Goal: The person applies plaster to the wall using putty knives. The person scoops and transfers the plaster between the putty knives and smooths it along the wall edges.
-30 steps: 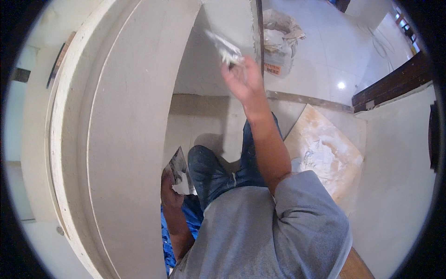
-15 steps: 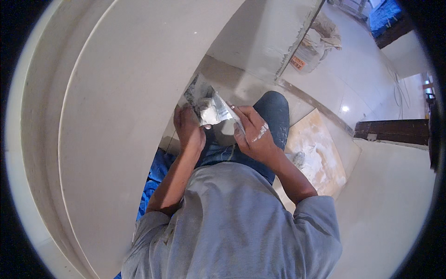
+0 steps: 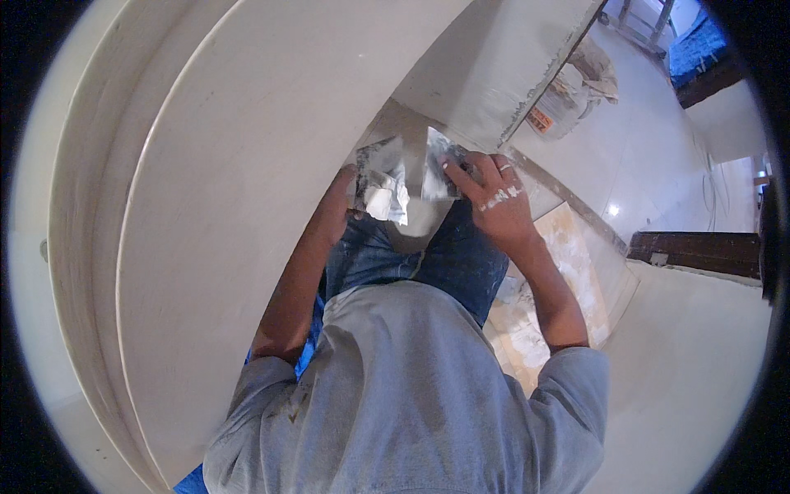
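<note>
Head view, upper middle of the frame: your left hand is closed around the handle of a flat metal plaster-smeared hawk plate, and your right hand, flecked with white plaster, is wrapped around a second steel-bladed putty trowel. The two blades meet just above your blue-jeaned knees, edges touching or very nearly so; the blur keeps you from telling which. Both sets of fingers are curled tight on their tools, nothing loose, though the left fingertips are hidden behind the plate.

To do this well, as far as one can judge, keep the plate level so the wet grey filler stays on it, and draw the trowel edge across at a shallow tilt, wrist firm.

Left of the frame, the broad curved cream plastered wall sweeps close beside your left forearm. Upper right, a white filler sack sits on the pale floor, well apart from your hands.
</note>
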{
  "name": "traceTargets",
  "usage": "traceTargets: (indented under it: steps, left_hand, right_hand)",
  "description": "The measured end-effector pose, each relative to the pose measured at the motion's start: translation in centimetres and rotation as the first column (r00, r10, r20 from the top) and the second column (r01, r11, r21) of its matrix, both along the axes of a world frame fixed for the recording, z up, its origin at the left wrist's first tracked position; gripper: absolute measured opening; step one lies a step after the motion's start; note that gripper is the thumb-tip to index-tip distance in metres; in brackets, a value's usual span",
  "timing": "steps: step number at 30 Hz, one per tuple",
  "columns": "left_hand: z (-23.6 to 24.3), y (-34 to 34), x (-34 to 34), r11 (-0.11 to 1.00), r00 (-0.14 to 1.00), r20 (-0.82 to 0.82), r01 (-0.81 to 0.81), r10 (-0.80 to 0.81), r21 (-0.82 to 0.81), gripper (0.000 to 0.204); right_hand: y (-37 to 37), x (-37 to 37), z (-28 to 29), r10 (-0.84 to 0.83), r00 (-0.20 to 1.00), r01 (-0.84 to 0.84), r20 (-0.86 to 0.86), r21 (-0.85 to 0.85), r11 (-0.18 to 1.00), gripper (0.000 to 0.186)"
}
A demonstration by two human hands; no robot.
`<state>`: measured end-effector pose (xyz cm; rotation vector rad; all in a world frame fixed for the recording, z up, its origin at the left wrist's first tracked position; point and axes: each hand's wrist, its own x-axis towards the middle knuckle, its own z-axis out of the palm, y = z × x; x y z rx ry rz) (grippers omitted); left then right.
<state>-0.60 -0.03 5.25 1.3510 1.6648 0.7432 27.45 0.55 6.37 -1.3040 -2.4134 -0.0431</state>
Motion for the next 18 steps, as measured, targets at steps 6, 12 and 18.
traceTargets:
  steps: [6, 12, 18]
  left_hand:
    - [2.2, 1.2, 0.6, 0.948, 0.993, 0.106, 0.084, -0.053, -0.308, 0.067]
    - [-0.1, 1.6, -0.6, 0.890, 0.852, -0.267, 0.407, -0.451, -0.204, 0.067]
    - [0.4, 1.6, -0.3, 0.933, 0.965, 0.087, 0.261, -0.247, -0.248, 0.072]
  right_hand:
    - [-1.0, -0.7, 3.1, 0.325, 0.943, -0.334, 0.077, 0.220, 0.917, 0.044]
    - [-1.2, -1.9, 4.1, 0.365, 0.917, -0.392, 0.158, 0.200, 0.898, 0.041]
    - [-1.3, -2.1, 3.9, 0.413, 0.883, -0.443, 0.224, 0.101, 0.891, 0.038]
